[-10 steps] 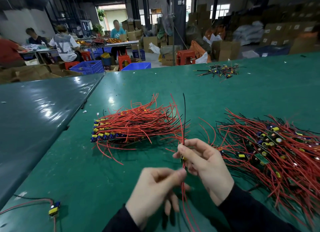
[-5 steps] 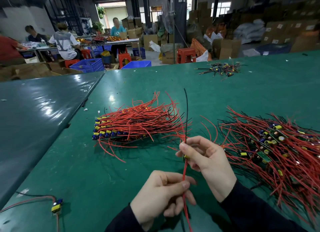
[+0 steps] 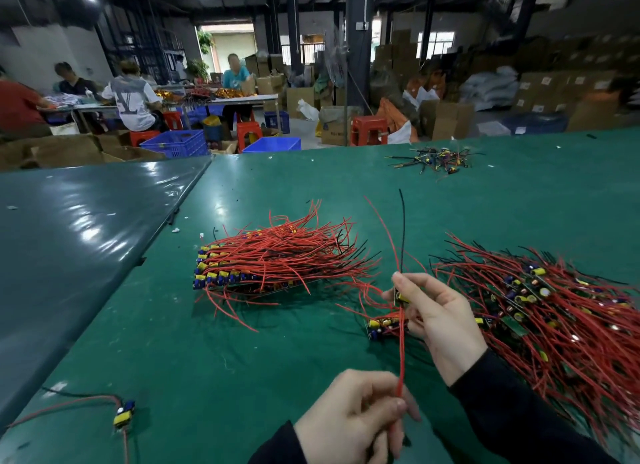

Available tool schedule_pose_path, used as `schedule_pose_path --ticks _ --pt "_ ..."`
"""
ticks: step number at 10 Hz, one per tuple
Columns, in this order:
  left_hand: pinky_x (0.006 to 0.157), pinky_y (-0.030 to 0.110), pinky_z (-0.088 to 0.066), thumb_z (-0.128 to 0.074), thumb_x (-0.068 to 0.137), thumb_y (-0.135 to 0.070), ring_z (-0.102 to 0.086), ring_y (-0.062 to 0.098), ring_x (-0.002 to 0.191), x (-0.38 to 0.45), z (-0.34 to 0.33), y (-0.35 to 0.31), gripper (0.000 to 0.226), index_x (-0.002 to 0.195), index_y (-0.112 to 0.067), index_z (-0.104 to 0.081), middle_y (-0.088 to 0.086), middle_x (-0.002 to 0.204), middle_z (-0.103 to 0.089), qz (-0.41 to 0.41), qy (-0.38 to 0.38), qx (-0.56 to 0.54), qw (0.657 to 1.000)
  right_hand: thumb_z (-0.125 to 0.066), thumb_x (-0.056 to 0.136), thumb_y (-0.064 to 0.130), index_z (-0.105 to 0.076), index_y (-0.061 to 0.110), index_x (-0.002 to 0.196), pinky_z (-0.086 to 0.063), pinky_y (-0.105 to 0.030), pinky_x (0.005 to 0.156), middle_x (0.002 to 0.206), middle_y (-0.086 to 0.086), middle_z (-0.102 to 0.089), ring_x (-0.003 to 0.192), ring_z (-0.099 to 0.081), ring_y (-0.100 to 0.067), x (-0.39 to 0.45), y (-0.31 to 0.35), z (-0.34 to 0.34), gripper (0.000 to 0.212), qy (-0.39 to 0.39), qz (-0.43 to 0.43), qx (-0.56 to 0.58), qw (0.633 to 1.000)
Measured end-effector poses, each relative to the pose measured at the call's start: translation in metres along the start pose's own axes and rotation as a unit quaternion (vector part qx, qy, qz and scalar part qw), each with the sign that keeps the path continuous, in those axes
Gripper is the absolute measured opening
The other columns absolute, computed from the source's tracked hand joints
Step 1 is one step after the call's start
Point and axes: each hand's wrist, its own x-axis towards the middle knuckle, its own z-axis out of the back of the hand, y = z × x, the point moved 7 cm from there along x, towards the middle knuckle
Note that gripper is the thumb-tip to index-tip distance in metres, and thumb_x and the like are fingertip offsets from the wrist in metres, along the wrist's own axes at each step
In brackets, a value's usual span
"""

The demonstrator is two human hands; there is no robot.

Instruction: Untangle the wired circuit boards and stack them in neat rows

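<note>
The wired circuit board [image 3: 401, 296] I was freeing sat pinched in my right hand [image 3: 438, 320], raised just right of the stacked rows [image 3: 273, 266], with its black wire [image 3: 402, 228] pointing up and its red wire [image 3: 400, 353] running down to my left hand [image 3: 349, 417]. My right fingers [image 3: 408, 283] were curled round the board; my left fingers [image 3: 391, 406] gripped the red wire near its end. To do this well, I judged I should draw the wire straight through a light grip, not yank, since solder joints may give. Another board [image 3: 381, 327] lay on the tabletop [image 3: 242, 359] below the held one. The tangled pile [image 3: 554, 311] lay right of the stack. Far behind the stack stood blue crates [image 3: 176, 143]; I could not tell their contents.
</note>
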Motion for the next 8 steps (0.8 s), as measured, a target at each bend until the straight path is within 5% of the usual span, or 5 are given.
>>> schedule_pose_path --ticks 4,5,6,7,8 --pt "0.042 0.013 -0.036 -0.050 0.097 -0.018 -0.044 0.000 0.039 -0.002 -0.011 0.006 0.033 0.130 -0.025 -0.051 -0.008 0.058 -0.063 -0.006 -0.029 0.007 1.000 -0.070 0.083 0.019 -0.069 0.011 0.079 -0.033 -0.012 0.039 0.071 -0.004 -0.072 0.046 -0.046 -0.002 0.010 0.060 0.034 0.009 0.018 0.014 -0.174 0.985" --pt "0.033 0.015 -0.028 -0.057 0.093 -0.011 -0.038 0.009 0.028 -0.012 0.019 -0.001 0.013 0.099 -0.016 -0.067 0.004 0.051 -0.060 -0.056 -0.183 -0.010 0.981 -0.076 0.077 0.025 -0.072 0.015 0.072 -0.041 -0.019 0.050 0.068 -0.003 -0.070 0.049 -0.053 -0.004 0.025 0.117 0.066 0.012 -0.018 0.104 -0.392 0.914" --pt "0.036 0.015 -0.026 -0.062 0.089 -0.012 -0.036 0.014 0.026 -0.027 0.050 0.001 0.021 0.069 -0.009 -0.067 0.008 0.036 -0.047 -0.080 -0.339 0.013 0.937 -0.077 0.074 0.038 -0.072 0.022 0.067 -0.040 -0.025 0.060 0.062 0.004 -0.066 0.062 -0.059 -0.013 0.041 0.136 0.102 0.019 -0.060 0.093 -0.625 0.772" --pt "0.040 0.022 -0.038 -0.048 0.097 -0.012 -0.048 0.021 0.032 -0.040 0.069 0.008 0.026 0.080 -0.013 -0.068 0.008 0.035 -0.051 -0.100 -0.420 0.017 0.902 -0.075 0.078 0.042 -0.073 0.019 0.080 -0.046 -0.027 0.071 0.083 -0.005 -0.071 0.081 -0.064 -0.024 0.051 0.117 0.128 0.023 -0.066 0.026 -0.703 0.708" --pt "0.065 0.030 -0.058 -0.035 0.093 0.013 -0.070 0.019 0.069 -0.058 0.078 0.010 0.048 0.116 -0.023 -0.058 0.004 0.074 -0.072 -0.117 -0.476 0.028 0.871 -0.060 0.085 0.056 -0.063 0.022 0.116 -0.046 -0.034 0.087 0.121 -0.009 -0.062 0.108 -0.059 -0.026 0.047 0.102 0.134 0.047 -0.059 0.022 -0.779 0.624"
